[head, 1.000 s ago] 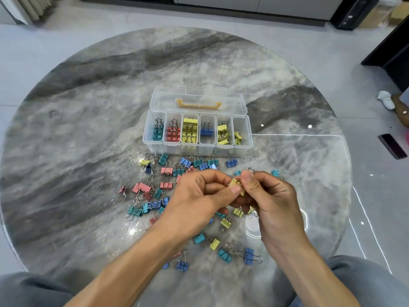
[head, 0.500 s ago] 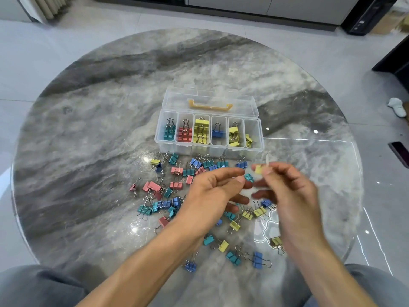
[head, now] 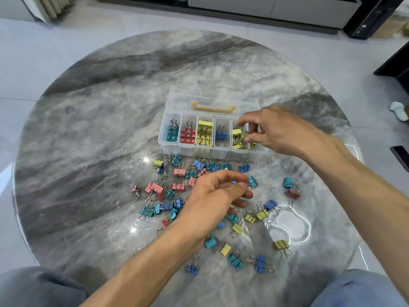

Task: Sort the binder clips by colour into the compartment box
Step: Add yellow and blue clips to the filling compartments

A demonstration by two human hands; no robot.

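While the right hand [head: 281, 131] hovers over the box [head: 177, 149] at two o'clock, fingers curled above a yellow clip [head: 237, 132], whether it pinches one cannot be told. The left hand [head: 215, 196], loosely curled, rests among loose clips [head: 179, 187], apparently selecting the next.

A round, glossy grey marble counter [head: 93, 134] carries everything. Near its middle stands a clear plastic compartment box [head: 174, 149], its hinged lid [head: 177, 100] folded back flat onto the stone behind it. In front of the box, small metal binder clips [head: 179, 187] in teal, pink, blue and yellow lie scattered loose over the surface, several touching or overlapping, with a few stray ones [head: 282, 245] well apart toward the right.
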